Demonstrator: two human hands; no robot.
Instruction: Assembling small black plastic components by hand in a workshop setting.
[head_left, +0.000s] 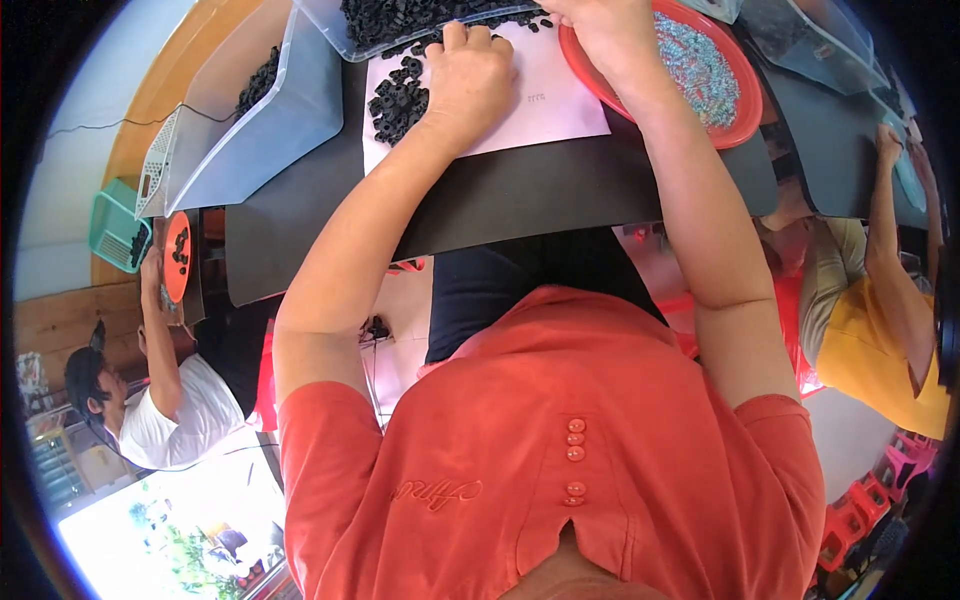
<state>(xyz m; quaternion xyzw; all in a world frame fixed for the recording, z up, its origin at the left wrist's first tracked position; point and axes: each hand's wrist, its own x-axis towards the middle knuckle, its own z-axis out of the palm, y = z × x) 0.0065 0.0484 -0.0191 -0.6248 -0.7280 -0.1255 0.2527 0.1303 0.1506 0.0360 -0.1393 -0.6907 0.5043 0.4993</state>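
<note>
My left hand point(468, 85) rests on a white paper sheet point(560, 112), its fingers curled down beside a pile of small black parts point(400, 103). Whatever is under those fingertips is hidden. Above the left rim of a red basin point(752, 115), my right hand point(608, 38) has thumb and fingers drawn together, partly cut off by the picture's upper edge; what they hold is too small to make out. Many tiny shiny bluish pieces point(695, 75) lie in the basin. A clear plastic bin point(345, 40) full of similar black parts stands just beyond the paper.
A large translucent bin point(285, 125) with black parts stands at the left of the dark table point(530, 190). Another clear bin point(810, 45) is at the far right. One person in white point(190, 410) sits to the left, another in yellow point(885, 345) to the right.
</note>
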